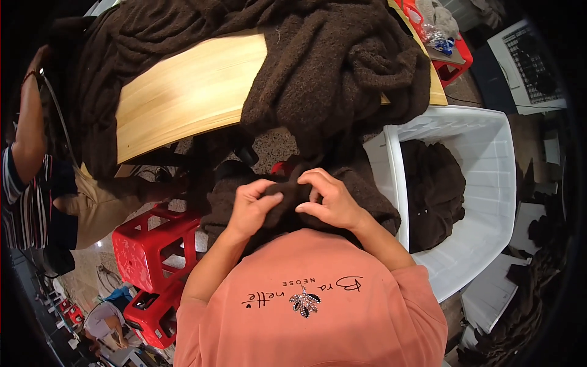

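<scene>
Dark brown knit fabric (374,208) lies bunched across my lap, and both hands work close together on a raised fold of it. My left hand (252,207) is closed on the fold, its thumb pressed toward the bent fingers. Just to the right, my right hand (329,199) curls its fingers into the same cloth; a gap shows between thumb and forefinger. Part of the fingertips is hidden in the dark folds. Beyond my hands, a larger heap of brown knit (333,67) covers much of the table and hangs over its near edge.
Bare wood shows on the table (192,82). At my right stands a white plastic tub (483,177) with brown knit pieces (433,189) inside. Red plastic stools (150,248) stand to the left. Another person (36,177) in a striped top is at the far left.
</scene>
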A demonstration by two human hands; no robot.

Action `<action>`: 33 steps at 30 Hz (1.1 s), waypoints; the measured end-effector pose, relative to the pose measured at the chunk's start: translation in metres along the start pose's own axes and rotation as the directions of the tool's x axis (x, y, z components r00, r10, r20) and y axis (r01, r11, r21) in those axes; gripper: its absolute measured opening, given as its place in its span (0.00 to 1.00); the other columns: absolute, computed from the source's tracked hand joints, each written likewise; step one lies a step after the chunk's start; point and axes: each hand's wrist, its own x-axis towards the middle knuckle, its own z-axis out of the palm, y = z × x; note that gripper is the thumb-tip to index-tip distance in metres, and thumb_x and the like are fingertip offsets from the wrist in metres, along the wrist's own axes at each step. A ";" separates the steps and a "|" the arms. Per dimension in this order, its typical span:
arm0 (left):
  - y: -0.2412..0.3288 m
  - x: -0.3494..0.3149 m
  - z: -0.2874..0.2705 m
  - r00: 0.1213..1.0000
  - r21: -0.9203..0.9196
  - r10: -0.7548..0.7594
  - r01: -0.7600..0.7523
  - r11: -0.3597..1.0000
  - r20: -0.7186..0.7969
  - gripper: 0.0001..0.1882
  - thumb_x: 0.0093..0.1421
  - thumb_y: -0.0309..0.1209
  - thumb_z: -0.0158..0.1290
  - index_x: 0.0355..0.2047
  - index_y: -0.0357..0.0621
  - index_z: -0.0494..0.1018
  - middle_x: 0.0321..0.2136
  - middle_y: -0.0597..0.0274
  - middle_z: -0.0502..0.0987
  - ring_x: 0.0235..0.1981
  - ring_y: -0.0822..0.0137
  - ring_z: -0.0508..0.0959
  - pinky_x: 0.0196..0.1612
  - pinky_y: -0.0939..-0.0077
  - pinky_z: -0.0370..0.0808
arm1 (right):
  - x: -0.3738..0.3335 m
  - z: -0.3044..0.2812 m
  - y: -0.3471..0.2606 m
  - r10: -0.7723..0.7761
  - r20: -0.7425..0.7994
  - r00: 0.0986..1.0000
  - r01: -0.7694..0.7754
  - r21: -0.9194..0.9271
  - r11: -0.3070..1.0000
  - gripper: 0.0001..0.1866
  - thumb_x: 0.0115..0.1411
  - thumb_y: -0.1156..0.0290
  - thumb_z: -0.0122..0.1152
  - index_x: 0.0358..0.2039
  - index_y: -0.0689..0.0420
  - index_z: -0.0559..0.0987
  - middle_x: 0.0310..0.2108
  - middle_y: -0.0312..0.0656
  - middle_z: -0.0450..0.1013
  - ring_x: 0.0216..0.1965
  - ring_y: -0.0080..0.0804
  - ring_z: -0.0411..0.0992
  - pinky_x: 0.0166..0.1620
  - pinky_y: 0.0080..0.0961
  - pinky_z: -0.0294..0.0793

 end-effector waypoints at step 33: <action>-0.019 0.008 0.007 0.990 0.082 0.111 -0.118 0.990 0.089 0.06 0.48 0.20 0.56 0.28 0.36 0.73 0.24 0.70 0.73 0.26 0.80 0.70 0.32 0.85 0.68 | -0.006 -0.028 0.035 0.102 0.154 0.983 -0.163 0.461 0.872 0.10 0.50 0.81 0.57 0.35 0.64 0.75 0.29 0.33 0.71 0.33 0.17 0.67 0.38 0.16 0.68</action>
